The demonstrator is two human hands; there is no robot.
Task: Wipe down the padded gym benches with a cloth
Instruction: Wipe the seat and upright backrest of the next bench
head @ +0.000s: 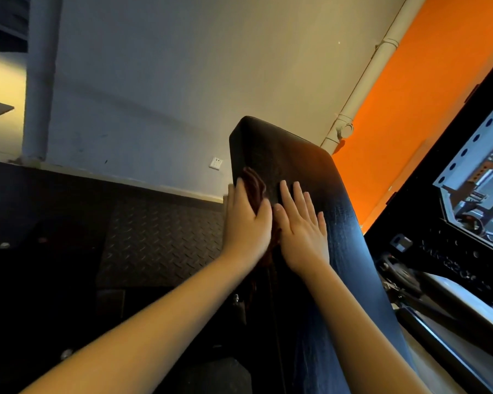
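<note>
my left hand (pixel 246 223) lies over the dark red cloth (pixel 255 184), fingers mostly straight, pressing it onto the left edge of the padded bench (pixel 285 155). a bunch of the cloth shows past the fingertips, and another fold hangs below the palm. my right hand (pixel 302 227) sits just beside it, flat on the black pad with fingers spread, holding nothing. both forearms reach up from the bottom of the view. the pad slopes up and away from me, its rounded top end beyond the hands. left of the bench, lower down, is dark diamond-plate flooring (pixel 160 231). to the right stands a black machine frame (pixel 450 251); i cannot make out its details. further back, a white wall socket (pixel 216 162) sits on the grey wall (pixel 168 81), and a white pipe (pixel 365 86) runs up where it meets the orange wall (pixel 424 95).
</note>
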